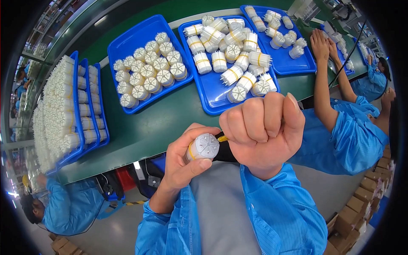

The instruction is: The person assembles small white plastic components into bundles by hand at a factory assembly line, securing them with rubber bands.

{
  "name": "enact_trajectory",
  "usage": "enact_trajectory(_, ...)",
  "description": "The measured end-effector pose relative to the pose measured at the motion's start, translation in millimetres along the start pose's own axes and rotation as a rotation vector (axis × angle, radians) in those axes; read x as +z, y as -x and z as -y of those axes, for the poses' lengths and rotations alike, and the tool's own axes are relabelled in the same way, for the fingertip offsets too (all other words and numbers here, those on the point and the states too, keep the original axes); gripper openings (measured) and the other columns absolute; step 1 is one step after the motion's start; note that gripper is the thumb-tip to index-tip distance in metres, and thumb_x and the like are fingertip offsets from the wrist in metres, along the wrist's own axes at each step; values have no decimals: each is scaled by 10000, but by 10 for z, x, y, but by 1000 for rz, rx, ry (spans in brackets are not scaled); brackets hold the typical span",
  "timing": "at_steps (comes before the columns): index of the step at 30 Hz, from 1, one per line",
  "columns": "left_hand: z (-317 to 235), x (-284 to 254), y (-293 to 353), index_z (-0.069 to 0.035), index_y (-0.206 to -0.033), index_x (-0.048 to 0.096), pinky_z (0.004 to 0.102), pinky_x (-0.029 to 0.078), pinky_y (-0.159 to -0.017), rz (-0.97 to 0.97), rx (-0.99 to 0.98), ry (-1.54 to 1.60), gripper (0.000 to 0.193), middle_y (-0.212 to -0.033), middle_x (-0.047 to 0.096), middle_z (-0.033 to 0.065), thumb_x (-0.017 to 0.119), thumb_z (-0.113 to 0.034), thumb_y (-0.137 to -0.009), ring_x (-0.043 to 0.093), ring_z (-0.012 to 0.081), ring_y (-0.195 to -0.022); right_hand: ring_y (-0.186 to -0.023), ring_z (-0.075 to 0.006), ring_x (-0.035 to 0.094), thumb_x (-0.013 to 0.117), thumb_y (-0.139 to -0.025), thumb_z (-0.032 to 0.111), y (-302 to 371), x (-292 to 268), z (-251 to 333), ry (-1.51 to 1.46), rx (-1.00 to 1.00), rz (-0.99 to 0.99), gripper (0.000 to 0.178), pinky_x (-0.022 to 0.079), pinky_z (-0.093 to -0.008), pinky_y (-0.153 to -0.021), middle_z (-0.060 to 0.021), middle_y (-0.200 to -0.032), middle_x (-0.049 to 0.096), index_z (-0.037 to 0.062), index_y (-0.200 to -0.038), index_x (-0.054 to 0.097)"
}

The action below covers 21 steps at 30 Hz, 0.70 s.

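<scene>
My left hand (180,157) is wrapped round a white cylinder (205,146) with a yellow band round its side. The cylinder's end face, divided into wedges with small metal pins, is tilted up toward me. Close on its right, my right hand (265,129) is closed in a fist. From that fist a thin yellow tool (222,138) sticks out toward the cylinder's edge. Most of the tool is hidden inside my fingers, and I cannot tell whether its tip touches the cylinder.
On the green bench (131,136), one blue tray (140,104) has cylinders in rows; another blue tray (208,95) holds loose ones. Stacked trays (78,144) stand left. A third tray (293,66) lies near a co-worker's hands (321,44). Cardboard boxes (346,216) line the floor.
</scene>
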<state>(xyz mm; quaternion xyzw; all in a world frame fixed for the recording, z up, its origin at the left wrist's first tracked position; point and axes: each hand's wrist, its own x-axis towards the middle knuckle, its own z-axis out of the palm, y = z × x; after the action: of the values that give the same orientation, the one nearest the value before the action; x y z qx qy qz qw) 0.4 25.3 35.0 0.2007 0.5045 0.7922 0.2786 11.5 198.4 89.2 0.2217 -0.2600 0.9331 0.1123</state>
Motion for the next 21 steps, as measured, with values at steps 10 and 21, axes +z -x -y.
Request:
enact_trajectory(10,9,-35,-55,72,-1178,567,288,415,-829,60,156,-173,526,-1072,545,132,714,-211,-759,539,187,-955,-489,-98,233,271,-1035,283,15,30,-15,4,28,-25,438,253,-271,-479,-3,-542,359,107,-639,339)
enact_trajectory(21,183,-120,-63,72,-1154,570,294,411,-820,25,104,-72,529,-1070,539,122,730,-242,-758,527,184,-944,-472,-84,222,375,-997,225,79,18,-142,121,57,-86,422,220,-278,-447,-9,-513,326,87,-600,329)
